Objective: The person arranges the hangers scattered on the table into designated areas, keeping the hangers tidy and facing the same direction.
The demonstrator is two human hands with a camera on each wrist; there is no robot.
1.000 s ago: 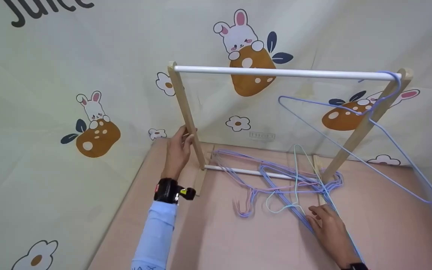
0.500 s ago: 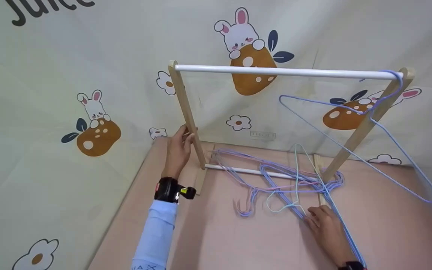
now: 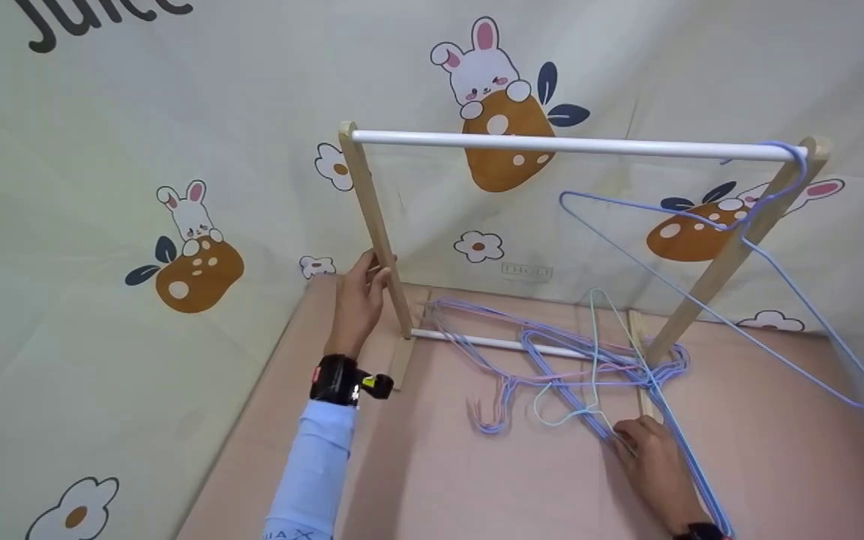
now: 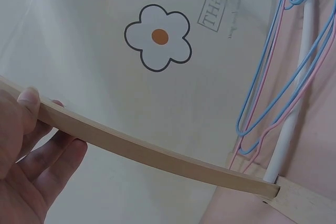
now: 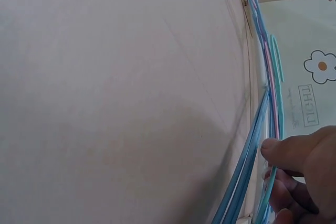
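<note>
My left hand (image 3: 357, 307) grips the left wooden post (image 3: 371, 202) of a small hanging rack. In the left wrist view, its thumb is on one side of that post and its fingers are behind. At the lower right, my right hand (image 3: 657, 469) pinches a mint-green wire hanger (image 3: 595, 360) that lies on a pile of blue and pink hangers (image 3: 673, 367). Thumb and fingers close around the green wire (image 5: 279, 98) in the right wrist view. One blue hanger (image 3: 802, 176) hangs by its hook at the right end of the white top rail (image 3: 552, 143).
The hanger pile crosses the rack's white lower bar (image 3: 469, 341). The right wooden post (image 3: 724, 262) leans outward behind the hung hanger. A printed backdrop (image 3: 274, 112) rises behind and to the left of the pink tabletop (image 3: 477, 480).
My right thumb and fingers have closed on the green hanger, having been loosely apart beside it. The left hand stays on the post. The blue wires near the right wrist have shifted slightly.
</note>
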